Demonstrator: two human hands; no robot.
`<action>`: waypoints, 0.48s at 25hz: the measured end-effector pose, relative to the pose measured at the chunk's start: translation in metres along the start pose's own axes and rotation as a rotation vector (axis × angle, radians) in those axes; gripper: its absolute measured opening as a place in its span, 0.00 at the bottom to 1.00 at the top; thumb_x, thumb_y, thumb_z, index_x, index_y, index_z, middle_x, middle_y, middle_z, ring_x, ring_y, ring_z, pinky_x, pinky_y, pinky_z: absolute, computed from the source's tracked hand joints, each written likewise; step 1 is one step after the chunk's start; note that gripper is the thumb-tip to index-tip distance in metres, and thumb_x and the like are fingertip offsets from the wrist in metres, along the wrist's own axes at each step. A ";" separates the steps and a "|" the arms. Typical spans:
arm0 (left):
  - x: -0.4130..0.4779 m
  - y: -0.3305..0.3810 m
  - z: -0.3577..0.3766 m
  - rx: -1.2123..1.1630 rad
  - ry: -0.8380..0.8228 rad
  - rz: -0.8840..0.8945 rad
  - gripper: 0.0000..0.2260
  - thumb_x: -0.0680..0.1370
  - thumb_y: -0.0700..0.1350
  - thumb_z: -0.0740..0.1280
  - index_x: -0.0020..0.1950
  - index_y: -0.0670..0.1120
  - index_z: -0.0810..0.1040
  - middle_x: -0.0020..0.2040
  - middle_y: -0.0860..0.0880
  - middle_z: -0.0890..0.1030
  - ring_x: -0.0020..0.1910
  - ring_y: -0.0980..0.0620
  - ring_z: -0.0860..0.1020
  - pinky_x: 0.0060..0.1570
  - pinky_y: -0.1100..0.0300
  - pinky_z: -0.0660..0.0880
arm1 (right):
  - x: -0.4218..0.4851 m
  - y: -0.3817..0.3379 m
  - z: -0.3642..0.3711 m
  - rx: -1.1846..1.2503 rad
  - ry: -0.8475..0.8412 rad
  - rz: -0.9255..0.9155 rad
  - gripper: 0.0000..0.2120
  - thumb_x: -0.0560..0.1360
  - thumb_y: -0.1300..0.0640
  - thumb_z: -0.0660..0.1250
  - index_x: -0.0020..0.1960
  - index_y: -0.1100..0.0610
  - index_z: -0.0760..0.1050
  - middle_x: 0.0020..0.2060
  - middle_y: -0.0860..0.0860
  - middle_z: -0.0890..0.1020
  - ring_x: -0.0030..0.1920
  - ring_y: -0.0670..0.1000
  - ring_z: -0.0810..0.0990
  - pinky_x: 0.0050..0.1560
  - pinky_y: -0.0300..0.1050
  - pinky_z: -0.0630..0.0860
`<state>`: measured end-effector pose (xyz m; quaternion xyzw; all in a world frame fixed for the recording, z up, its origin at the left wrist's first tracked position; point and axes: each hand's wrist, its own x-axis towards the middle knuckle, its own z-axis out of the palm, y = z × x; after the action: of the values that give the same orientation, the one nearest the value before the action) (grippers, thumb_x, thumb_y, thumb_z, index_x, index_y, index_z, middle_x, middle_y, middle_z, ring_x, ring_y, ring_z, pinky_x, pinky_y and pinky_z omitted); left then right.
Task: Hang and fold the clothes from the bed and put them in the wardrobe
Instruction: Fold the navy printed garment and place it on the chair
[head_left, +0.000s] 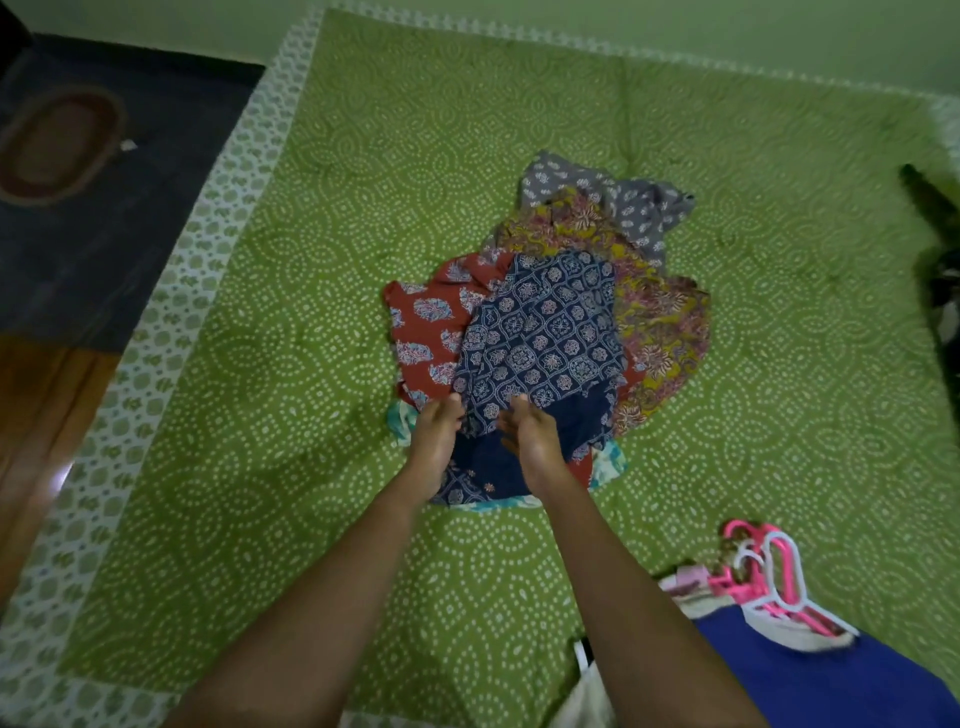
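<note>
At the far left, an oval rug (57, 148) is seen on a dark floor, with a brown wooden surface (41, 415) below it. The bed is covered by a green dotted bedspread (311, 260) edged with a pale printed border.

Near the middle of the bed, the clothes are heaped in one loose pile. A red printed garment (426, 332) is spread at the pile's left side and is partly overlapped by a navy printed garment (545, 332) lying on top. A turquoise-and-white piece (610, 460) is partly hidden beneath the near edge.

The left hand (436, 441) is stretched out with its fingers straight, the tips touching the navy garment's near left edge. Just beside it, the right hand (530, 441) is held over the same garment with its fingers loosely bent and apart. No cloth is seen clasped in either hand.

Further right, a yellow-and-maroon floral garment (660, 322) is bunched against the navy one, and a grey printed garment (639, 208) is crumpled behind it.

At the lower right, pink and white hangers (774, 582) are stacked on a blue cloth (831, 680), well apart from the pile.
</note>
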<state>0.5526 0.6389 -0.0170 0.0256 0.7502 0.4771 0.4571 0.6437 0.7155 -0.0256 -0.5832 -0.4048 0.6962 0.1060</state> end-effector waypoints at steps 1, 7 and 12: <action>0.018 -0.004 0.003 0.054 0.001 -0.001 0.15 0.81 0.49 0.57 0.61 0.42 0.73 0.61 0.43 0.76 0.61 0.43 0.73 0.59 0.54 0.68 | 0.017 0.004 0.003 -0.037 0.017 -0.003 0.15 0.82 0.51 0.55 0.50 0.59 0.76 0.42 0.54 0.78 0.47 0.52 0.74 0.56 0.54 0.73; 0.083 -0.026 0.024 0.181 0.042 -0.102 0.17 0.79 0.42 0.63 0.67 0.40 0.71 0.63 0.45 0.74 0.62 0.46 0.72 0.56 0.62 0.65 | 0.081 0.022 0.015 -0.184 0.059 -0.033 0.13 0.80 0.63 0.58 0.62 0.63 0.73 0.52 0.56 0.79 0.52 0.52 0.76 0.58 0.49 0.73; 0.108 -0.044 0.035 0.362 0.060 -0.045 0.17 0.76 0.42 0.68 0.64 0.39 0.74 0.59 0.43 0.79 0.57 0.45 0.77 0.56 0.59 0.71 | 0.094 0.035 0.013 -0.101 0.121 -0.075 0.10 0.79 0.68 0.57 0.53 0.60 0.75 0.44 0.53 0.80 0.47 0.52 0.80 0.57 0.52 0.77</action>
<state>0.5322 0.6909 -0.1252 0.0762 0.8376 0.3243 0.4330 0.6154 0.7454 -0.1178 -0.6133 -0.4538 0.6339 0.1267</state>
